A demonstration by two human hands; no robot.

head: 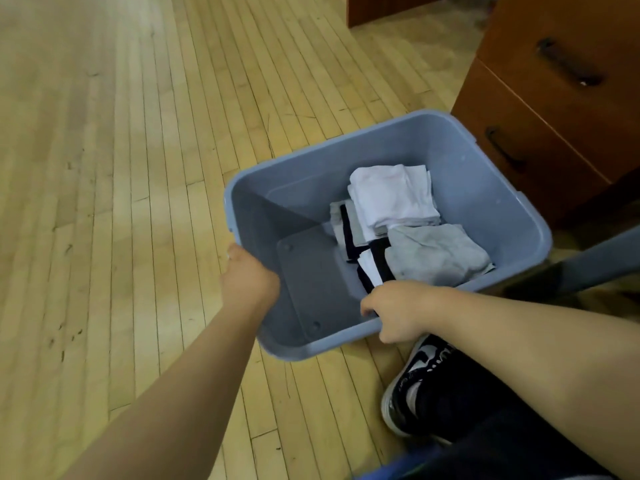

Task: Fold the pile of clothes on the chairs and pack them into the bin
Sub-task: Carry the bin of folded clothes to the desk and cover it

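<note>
No word, number or label can be read anywhere in the frame. At lower right, the black sneaker has a pale curved mark on its side, too blurred to tell as a brand.

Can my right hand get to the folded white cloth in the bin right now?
Probably yes, once it lets go. The right hand grips the near rim of the open blue-grey plastic bin, and the folded white cloth lies uncovered on top inside.
</note>
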